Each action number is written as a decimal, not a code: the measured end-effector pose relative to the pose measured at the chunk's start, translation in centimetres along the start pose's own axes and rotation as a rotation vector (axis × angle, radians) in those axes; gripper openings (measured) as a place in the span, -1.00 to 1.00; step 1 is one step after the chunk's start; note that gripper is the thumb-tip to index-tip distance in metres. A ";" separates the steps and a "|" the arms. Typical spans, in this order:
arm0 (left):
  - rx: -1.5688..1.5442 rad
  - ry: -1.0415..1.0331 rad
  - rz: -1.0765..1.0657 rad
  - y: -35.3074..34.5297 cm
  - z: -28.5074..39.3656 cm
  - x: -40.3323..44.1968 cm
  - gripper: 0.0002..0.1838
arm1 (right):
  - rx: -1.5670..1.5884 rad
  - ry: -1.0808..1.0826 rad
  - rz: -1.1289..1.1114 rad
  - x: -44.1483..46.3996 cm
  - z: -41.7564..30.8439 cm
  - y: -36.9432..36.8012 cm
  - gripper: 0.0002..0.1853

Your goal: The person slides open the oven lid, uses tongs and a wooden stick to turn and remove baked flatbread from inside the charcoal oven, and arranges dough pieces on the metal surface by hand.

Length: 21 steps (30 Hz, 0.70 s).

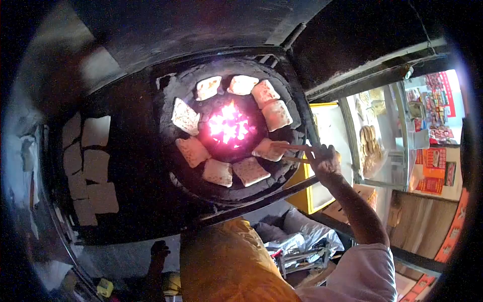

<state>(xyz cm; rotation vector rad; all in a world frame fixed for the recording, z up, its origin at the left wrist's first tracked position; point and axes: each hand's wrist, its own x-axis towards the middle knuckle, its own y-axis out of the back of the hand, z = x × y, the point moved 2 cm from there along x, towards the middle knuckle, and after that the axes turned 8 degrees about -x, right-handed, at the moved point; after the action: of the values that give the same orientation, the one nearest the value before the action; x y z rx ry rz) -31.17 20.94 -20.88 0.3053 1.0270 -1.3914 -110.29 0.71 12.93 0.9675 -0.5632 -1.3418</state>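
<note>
My right hand is closed around a pair of wooden tongs, whose two prongs reach left to a browned flatbread on the oven's right side. Whether the prongs grip that bread or only touch it, I cannot tell. Several other squarish flatbreads lie in a ring on the dark rim of the round oven. Bright coals glow in its middle. Low on the left, my left hand hangs in shadow below the counter's front edge, its fingers too dark to make out.
Pale square pieces lie in rows on the dark counter left of the oven. A yellow-framed tray stands at the right, near a glass case with bread. Grey bags sit below the counter.
</note>
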 end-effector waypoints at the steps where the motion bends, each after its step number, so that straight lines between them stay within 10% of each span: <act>1: -0.083 0.037 0.036 0.5 -0.3 -0.5 -0.39 | 0.051 -0.002 0.048 0.5 -0.8 -1.4 -0.46; 4: -0.189 0.089 0.079 1.6 -0.5 -1.3 -0.46 | 1.058 -0.318 0.073 0.1 -1.5 -3.9 -0.48; 7: -0.349 0.187 0.110 1.9 -1.5 -1.3 -0.56 | 0.777 -0.500 -0.498 1.6 0.6 1.2 -0.60; 9: -0.346 0.184 0.068 1.6 -2.4 -0.3 -0.57 | 0.492 -0.184 -0.421 0.5 1.8 1.8 -0.65; 19: -0.149 -0.002 0.008 1.2 -3.6 -1.3 -0.54 | 1.074 -0.143 -0.853 1.7 4.1 -0.2 -0.57; 21: -0.137 0.015 -0.014 1.4 -3.0 -1.1 -0.55 | 1.035 -0.621 -1.225 2.2 3.9 1.8 -0.58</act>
<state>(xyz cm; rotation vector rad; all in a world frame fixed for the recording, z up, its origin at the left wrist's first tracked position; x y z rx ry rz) -31.02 24.13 -22.25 0.2075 1.1328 -1.3257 -112.10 -2.52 16.11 1.9019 -1.3203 -2.5759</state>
